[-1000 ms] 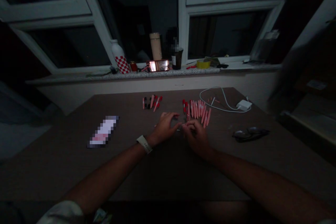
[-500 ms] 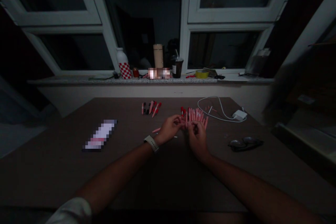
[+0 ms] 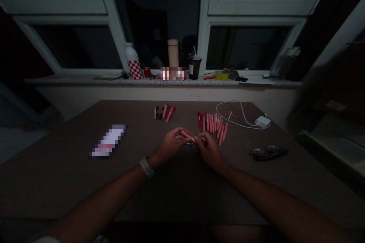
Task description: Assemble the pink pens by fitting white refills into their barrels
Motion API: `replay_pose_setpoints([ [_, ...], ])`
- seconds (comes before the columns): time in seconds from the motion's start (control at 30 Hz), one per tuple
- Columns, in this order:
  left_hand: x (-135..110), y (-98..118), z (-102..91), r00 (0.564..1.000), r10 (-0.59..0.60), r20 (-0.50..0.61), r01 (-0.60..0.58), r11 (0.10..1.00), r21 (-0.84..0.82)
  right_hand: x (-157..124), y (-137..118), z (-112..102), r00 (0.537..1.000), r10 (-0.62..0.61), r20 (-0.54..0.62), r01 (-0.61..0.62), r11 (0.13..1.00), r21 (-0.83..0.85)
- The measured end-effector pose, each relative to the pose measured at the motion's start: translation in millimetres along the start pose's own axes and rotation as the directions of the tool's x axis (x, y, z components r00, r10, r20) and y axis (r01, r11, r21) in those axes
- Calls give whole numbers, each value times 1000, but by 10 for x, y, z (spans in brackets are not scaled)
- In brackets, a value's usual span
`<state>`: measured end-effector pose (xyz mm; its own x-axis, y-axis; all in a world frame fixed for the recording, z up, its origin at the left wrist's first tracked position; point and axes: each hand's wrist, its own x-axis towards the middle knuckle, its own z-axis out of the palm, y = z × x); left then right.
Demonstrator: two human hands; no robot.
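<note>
A person's two hands meet over a dim surface (image 3: 71, 182), a slim pink pen (image 3: 186, 135) held between them near the middle of the scene. The pen's long axis runs on a slant, one end pointing away from the person and to the left, the other back toward the person and to the right; which end is the tip is too small to tell. The left hand (image 3: 171, 144), a pale watch (image 3: 146, 168) at its wrist, is half curled, its thumb and fingers narrowed around the pen's length. The right hand (image 3: 211, 150) is drawn in tighter, thumb and fingertips pinched together at the pen's right-hand end, its other fingers folded. Just beyond the right hand, more pink pens (image 3: 211, 122) lie in a row, most with their long axes running away from the person, while a smaller cluster of red, black and pink pens (image 3: 165, 111) lies farther left, beyond the left hand. Eyeglasses (image 3: 269, 157) rest to the right, well apart from both hands
</note>
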<state>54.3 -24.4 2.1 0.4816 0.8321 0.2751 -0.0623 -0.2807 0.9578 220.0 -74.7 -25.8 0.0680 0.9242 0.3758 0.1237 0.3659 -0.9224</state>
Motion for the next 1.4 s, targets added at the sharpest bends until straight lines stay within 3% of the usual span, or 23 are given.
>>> replay_pose_setpoints([
  [0.13, -36, -10, -66, 998, 69, -5, -65, 962, 265, 19, 58, -23, 1000, 16, -23, -16, 1000, 4],
  [0.23, -51, 7, -137, 984, 169, 52, -172, 841, 512, 22, 85, -44, 999, 20, -27, -21, 999, -35],
  [0.4, -88, 8, -176, 957, 232, 171, -287, 696, 658, 21, 55, -72, 998, 51, -37, -55, 994, -100],
  [0.6, -113, -27, -115, 952, 245, 184, -304, 678, 669, 32, 29, -89, 996, 74, -43, -78, 990, -114],
  [0.87, -100, -38, -95, 975, 222, 25, -184, 737, 650, 85, 67, -141, 997, 36, -69, -50, 976, -214],
  [0.97, -86, -52, -98, 982, 188, -15, -142, 788, 599, 99, 72, -148, 998, 46, -53, -56, 975, -216],
  [1.27, -66, -57, -73, 994, 109, 1, -101, 917, 385, 79, 71, -140, 999, -3, -38, -7, 969, -248],
  [1.4, -16, -55, -126, 982, 154, -109, -116, 947, 298, 127, 139, -200, 997, -66, -28, 53, 937, -346],
])
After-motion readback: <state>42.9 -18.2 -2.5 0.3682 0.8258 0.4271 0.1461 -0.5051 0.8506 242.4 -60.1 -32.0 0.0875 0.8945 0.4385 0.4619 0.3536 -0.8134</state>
